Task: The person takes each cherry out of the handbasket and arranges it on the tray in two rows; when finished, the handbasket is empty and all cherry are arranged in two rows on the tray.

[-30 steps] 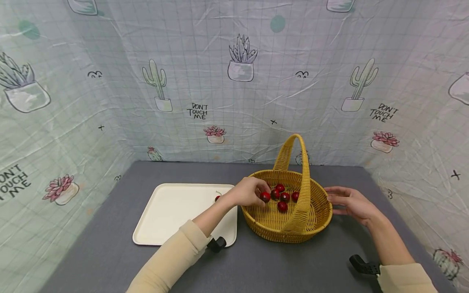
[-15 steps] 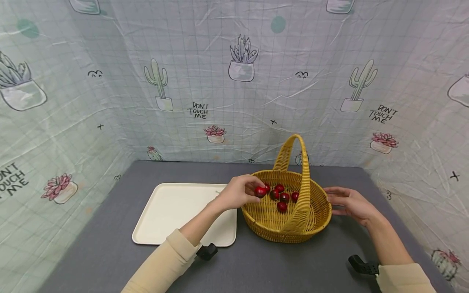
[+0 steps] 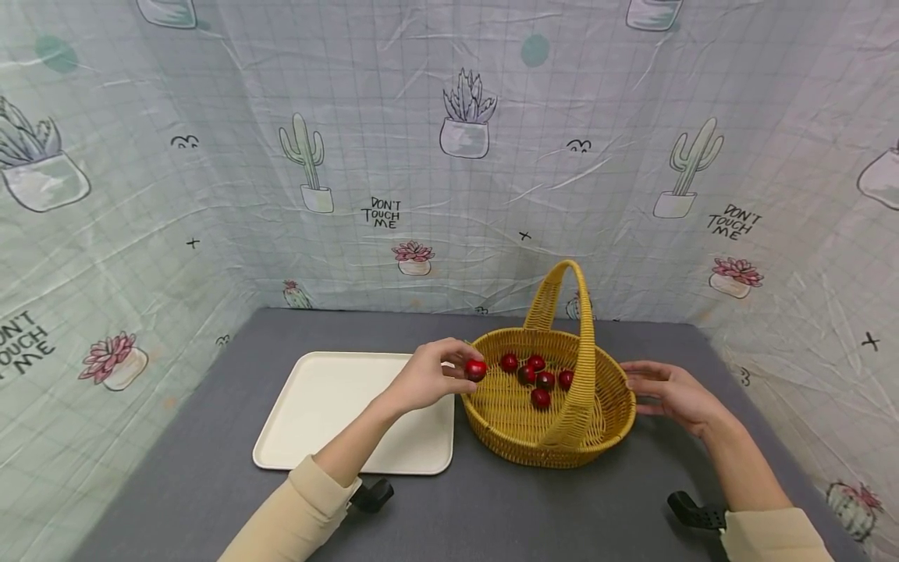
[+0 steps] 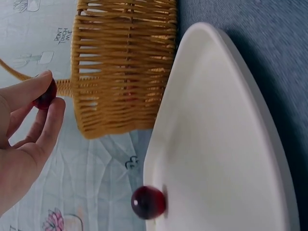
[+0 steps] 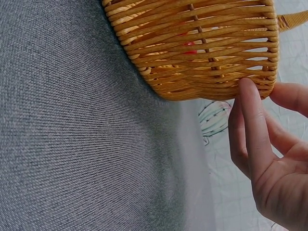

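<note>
My left hand (image 3: 428, 378) pinches a dark red cherry (image 3: 475, 369) between thumb and fingertips, over the left rim of the yellow wicker basket (image 3: 555, 457). In the left wrist view the held cherry (image 4: 45, 96) is partly covered by the fingers. Several more cherries (image 3: 541, 398) lie on the basket floor, left of its tall handle (image 3: 586, 343). My right hand (image 3: 677, 394) touches the basket's right side with nearly straight fingers; in the right wrist view one fingertip (image 5: 248, 86) rests against the woven wall just below the rim.
A white tray (image 3: 337, 414) lies left of the basket. On it sits another cherry (image 4: 148, 202), hidden behind my left hand in the head view. The table has a dark grey cover (image 3: 506, 507), and a cactus-print curtain (image 3: 393, 94) stands behind and at both sides.
My left hand has lifted the cherry from among the others and carried it left to the basket's rim. My right hand and the basket have stayed in place.
</note>
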The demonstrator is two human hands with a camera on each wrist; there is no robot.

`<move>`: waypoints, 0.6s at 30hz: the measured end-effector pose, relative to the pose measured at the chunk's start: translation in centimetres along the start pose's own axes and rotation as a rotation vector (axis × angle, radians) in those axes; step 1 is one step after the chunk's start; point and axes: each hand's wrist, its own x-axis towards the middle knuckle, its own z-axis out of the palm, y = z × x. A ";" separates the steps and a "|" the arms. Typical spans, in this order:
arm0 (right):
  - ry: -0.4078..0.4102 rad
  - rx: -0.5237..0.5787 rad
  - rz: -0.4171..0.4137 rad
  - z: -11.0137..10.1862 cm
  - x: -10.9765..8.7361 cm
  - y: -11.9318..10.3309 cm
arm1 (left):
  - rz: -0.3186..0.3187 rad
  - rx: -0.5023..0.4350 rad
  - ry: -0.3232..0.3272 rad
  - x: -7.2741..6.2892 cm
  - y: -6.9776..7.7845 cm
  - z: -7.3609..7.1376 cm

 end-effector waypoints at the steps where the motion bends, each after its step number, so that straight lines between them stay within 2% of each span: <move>1: 0.000 0.001 0.000 0.0 0.0 0.0 | -0.005 -0.012 0.003 -0.2 0.0 -0.2; 8: 0.005 0.000 0.001 0.1 0.0 -0.1 | -0.033 -0.055 0.024 -1.1 -0.4 -1.4; 18: 0.005 -0.005 0.007 0.1 0.1 -0.1 | -0.109 -0.107 0.077 -2.5 -1.8 -3.7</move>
